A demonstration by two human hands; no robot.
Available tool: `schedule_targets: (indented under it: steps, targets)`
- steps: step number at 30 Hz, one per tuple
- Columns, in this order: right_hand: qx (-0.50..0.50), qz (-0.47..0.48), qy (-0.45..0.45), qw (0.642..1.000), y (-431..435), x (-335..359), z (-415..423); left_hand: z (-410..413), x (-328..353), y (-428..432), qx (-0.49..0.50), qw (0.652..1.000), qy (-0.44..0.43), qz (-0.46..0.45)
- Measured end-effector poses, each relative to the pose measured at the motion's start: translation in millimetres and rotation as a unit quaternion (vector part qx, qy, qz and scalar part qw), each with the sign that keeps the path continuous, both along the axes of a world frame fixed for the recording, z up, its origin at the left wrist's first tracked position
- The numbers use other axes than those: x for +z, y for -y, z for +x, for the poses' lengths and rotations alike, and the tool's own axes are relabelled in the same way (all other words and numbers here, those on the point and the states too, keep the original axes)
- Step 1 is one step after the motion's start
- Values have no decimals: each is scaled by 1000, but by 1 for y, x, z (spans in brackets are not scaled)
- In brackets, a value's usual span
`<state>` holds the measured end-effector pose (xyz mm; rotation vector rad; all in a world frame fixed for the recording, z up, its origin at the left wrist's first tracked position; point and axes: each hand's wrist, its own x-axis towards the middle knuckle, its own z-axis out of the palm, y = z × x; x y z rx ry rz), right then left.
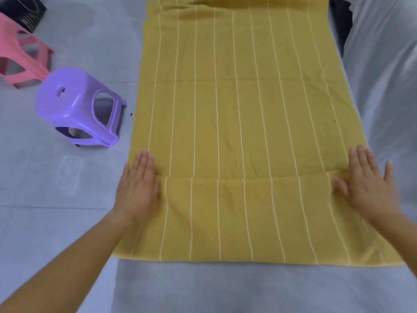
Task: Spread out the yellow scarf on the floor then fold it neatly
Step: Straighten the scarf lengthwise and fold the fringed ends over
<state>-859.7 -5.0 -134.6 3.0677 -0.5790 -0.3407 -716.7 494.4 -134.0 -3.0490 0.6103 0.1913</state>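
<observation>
The yellow scarf (pixel 239 105) with thin white stripes lies flat along the floor, running away from me to the top of the view. Its near end is folded over once, making a doubled band (pixel 237 220) about a hand's length deep. My left hand (pixel 137 188) lies flat with straight fingers on the left edge of that fold line. My right hand (pixel 365 186) presses flat on the right edge of the same fold, fingers spread. The far end of the scarf is slightly rumpled and cut off by the frame.
A purple plastic stool (pixel 79 105) stands on the grey tiled floor left of the scarf, with a pink stool (pixel 20 53) behind it. A pale sheet (pixel 383 75) runs along the scarf's right side. Dark cloth (pixel 340 19) lies at the top right.
</observation>
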Motion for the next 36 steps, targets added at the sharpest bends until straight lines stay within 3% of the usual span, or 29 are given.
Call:
schedule_targets:
  steps: [2, 5, 10, 14, 27, 30, 36]
  targets:
    - [46, 35, 7, 998, -26, 2, -13, -29, -4, 12, -31, 999, -16, -16]
    - [113, 59, -53, 990, -45, -15, -35, -63, -19, 20, -29, 997, -76, 12]
    - [21, 47, -91, 995, -10, -37, -47, -64, -41, -12, 90, 988, -117, 38]
    - [-70, 69, -83, 992, 1, -39, -53, -72, -39, -19, 177, 975, -132, 1]
    - [-69, 65, -35, 995, -9, -44, -122, -129, -33, -54, 204, 973, -109, 11]
    - [-80, 67, -34, 994, -9, -33, -120, -126, -24, -28, 179, 980, -88, 6]
    - [-115, 69, -40, 990, -15, -7, -127, -115, 2, 103, 17, 985, -159, -72]
